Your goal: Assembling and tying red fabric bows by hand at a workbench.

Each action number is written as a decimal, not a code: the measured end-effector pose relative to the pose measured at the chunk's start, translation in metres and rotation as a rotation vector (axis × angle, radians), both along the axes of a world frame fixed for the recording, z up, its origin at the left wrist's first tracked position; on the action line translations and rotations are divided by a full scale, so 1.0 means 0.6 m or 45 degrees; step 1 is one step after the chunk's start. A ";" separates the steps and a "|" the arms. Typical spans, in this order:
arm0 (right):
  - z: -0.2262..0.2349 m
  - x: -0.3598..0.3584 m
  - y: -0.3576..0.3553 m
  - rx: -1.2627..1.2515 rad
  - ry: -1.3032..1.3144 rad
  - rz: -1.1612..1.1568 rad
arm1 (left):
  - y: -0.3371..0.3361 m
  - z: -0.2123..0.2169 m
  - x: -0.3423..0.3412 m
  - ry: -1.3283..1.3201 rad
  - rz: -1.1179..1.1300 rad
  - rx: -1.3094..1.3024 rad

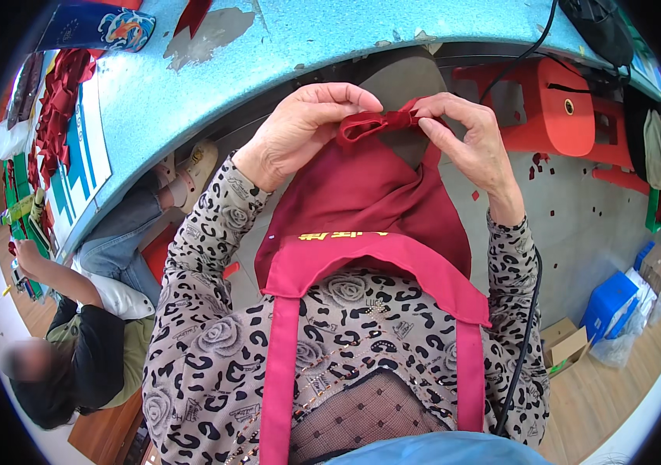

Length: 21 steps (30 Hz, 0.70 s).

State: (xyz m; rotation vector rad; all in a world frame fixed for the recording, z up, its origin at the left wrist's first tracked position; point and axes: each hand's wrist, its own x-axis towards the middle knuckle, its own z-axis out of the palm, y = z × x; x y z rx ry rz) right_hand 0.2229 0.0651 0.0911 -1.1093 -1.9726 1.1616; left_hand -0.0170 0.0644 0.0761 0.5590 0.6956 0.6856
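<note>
Pinching with both sets of fingertips, my left hand [296, 132] and right hand [470, 143] hold up the bunched end of the red cloth bag [361, 201] just below the blue table [284, 54] edge. Its long axis runs from my chest toward that table, yellow lettering across it; red handles [280, 372] hang toward me.

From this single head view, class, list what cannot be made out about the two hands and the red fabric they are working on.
- Folded end of the dark red cloth bag: the left hand and right hand pinch it, so their fingers cover its edges.
- Bag's lower part: it bends out of sight under its pink-red straps.
- Things on the turquoise table: cut off by the head view's dark rim.
- Far-right boxes: too small to identify.
</note>
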 end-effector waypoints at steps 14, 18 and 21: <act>0.026 0.002 0.000 -0.264 0.045 -0.290 | 0.001 0.021 0.034 0.175 0.022 0.339; 0.036 -0.005 -0.002 -0.168 0.024 -0.371 | 0.004 0.022 0.041 -0.040 0.128 0.259; 0.044 -0.012 -0.005 -0.077 -0.035 -0.417 | 0.004 0.020 0.043 -0.095 0.202 0.242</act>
